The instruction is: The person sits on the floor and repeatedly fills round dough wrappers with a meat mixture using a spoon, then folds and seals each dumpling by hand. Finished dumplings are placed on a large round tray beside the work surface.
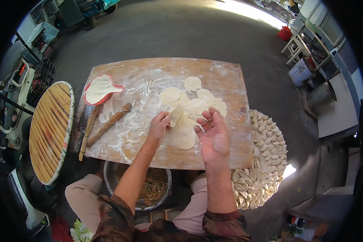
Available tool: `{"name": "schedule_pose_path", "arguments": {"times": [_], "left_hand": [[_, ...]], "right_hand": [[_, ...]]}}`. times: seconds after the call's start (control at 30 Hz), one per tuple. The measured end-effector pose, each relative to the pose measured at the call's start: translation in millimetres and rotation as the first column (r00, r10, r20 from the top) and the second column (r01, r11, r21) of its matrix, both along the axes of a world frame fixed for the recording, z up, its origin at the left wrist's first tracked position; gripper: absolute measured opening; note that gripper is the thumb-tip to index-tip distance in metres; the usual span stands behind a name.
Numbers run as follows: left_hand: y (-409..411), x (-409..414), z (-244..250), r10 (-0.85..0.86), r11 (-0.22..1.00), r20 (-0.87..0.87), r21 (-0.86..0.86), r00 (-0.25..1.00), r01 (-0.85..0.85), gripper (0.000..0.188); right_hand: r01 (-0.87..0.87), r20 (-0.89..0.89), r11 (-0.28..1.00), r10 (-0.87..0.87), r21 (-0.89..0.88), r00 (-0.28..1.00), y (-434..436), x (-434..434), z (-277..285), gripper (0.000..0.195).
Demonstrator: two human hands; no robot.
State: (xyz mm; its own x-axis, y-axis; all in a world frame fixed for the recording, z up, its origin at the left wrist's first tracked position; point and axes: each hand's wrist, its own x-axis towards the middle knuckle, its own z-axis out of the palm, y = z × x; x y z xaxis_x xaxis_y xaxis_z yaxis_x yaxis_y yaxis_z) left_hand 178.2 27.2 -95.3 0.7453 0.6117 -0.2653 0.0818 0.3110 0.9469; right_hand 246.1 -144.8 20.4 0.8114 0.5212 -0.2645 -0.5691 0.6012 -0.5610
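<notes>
Between thumb and fingers, my left hand (160, 125) holds one thin round dough wrapper (177, 115) up off the board. My right hand (214, 134) hovers palm up to its right, fingers loosely curled and apart, with nothing in it. Below and between the hands, several flat dough wrappers (184, 140) overlap on the floured wooden board (145, 151). A metal basin (168, 187) of chopped filling (152, 187) sits under the board's near edge, partly hidden by my left forearm.
Left on the board are a rolling pin (110, 124), a small straw brush (89, 130) and a red scoop (85, 98) of flour (99, 89). Rows of dumplings (264, 157) cover a round tray at right. A round stalk tray (51, 133) stands at left.
</notes>
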Motion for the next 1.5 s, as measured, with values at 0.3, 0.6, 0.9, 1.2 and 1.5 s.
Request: {"name": "schedule_pose_path", "arguments": {"times": [0.3,0.6,0.9,1.2,1.5], "left_hand": [[27.4,-43.4,28.3,0.118,0.974,0.234,-0.218,0.965,-0.066,0.021],[107.2,-72.6,11.6,0.024,0.030,-0.453,0.892,0.891,0.452,0.017],[59.9,-33.1,53.5,-0.379,0.870,-0.408,0.150,0.831,0.470,0.020],[-10.7,-51.4,137.2,-0.375,0.790,-0.157,0.461,0.914,0.404,0.022],[-37.6,-249.3,39.9,0.150,0.386,-0.723,0.671,0.674,0.633,0.022]], "right_hand": [[-0.021,0.012,0.999,0.022,-0.027,1.000,0.3,1.3,-2.6,0.028],[-0.078,0.021,0.997,0.078,0.006,0.997,10.9,-7.0,3.0,0.027],[-0.135,0.050,0.984,0.142,-0.119,0.989,21.0,-17.8,-2.6,0.026],[-0.377,-0.003,0.922,0.379,0.093,0.925,62.5,-40.7,-31.0,0.041],[-0.363,0.032,0.927,0.362,0.095,0.932,64.3,-48.2,-4.2,0.042]]}}
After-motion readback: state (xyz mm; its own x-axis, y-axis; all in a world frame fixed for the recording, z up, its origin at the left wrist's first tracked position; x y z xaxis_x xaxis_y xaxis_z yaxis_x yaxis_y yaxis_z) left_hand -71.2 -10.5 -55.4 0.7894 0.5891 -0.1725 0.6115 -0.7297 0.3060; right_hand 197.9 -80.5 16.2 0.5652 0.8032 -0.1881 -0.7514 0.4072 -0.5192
